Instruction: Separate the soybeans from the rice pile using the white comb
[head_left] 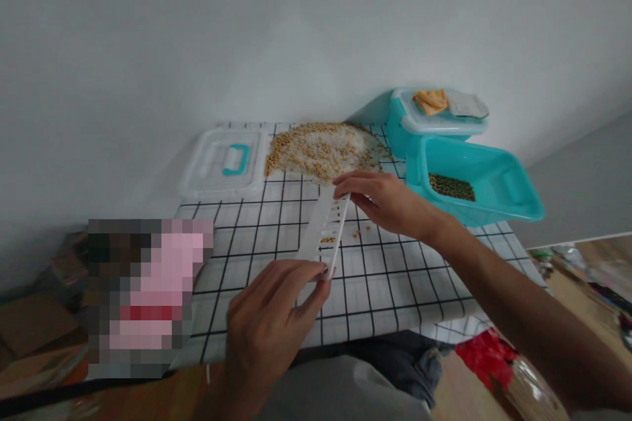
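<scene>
White divided case (312,231): ends partly covered by left hand (276,302) and right hand (379,198); compartment contents (327,241) too small to identify
Left forearm (234,391): cut off by bottom edge
Lidded box (434,123): lower front hidden behind turquoise tub (498,176)
Pink patch (165,266): pixelated, unreadable

Table (385,283) layout, tray (316,227) central

Lid (210,164) far left, grain pile (326,148) far middle. Far right: lidded box (402,128), cloths (430,102) on top; open bin (498,174) just nearer, beans (451,187) inside. I grip tray: left hand (276,302) near end, right hand (385,200) far end.
</scene>
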{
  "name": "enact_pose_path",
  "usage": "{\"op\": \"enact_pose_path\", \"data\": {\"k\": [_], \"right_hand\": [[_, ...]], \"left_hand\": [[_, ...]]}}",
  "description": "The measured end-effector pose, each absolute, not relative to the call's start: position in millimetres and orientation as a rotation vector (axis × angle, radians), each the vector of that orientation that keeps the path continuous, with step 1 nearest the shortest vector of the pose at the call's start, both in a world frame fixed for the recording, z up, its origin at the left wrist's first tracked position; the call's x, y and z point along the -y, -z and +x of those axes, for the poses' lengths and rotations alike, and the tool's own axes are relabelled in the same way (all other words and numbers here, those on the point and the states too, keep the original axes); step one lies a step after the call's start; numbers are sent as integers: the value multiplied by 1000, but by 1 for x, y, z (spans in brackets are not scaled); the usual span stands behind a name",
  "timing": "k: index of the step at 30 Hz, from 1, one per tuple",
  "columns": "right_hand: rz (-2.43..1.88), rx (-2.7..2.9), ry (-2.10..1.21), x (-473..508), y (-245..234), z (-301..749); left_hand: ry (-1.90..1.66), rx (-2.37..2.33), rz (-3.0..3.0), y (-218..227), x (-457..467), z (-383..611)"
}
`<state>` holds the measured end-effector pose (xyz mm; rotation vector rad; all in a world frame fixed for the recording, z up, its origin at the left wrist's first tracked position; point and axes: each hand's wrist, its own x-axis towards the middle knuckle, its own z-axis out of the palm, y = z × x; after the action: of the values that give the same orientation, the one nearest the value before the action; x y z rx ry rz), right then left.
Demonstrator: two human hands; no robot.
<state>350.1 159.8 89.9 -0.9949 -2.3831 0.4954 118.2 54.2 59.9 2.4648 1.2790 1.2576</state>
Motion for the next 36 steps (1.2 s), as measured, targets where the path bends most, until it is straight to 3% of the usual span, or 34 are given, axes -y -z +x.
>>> {"op": "enact_pose_path", "data": {"k": [16,26,36], "right_hand": [[-1059,2230,-473,-159,-87,355],[-1422,2093,-77,-143,-131,365],[-1598,2047,-52,-157,-108,365]], "left_hand": [[-1204,-1226,2536,-68,-64,125],[-1334,-1431,2461,-115,-137,109],[-1247,-1384,2345,-94,-173,121]]}}
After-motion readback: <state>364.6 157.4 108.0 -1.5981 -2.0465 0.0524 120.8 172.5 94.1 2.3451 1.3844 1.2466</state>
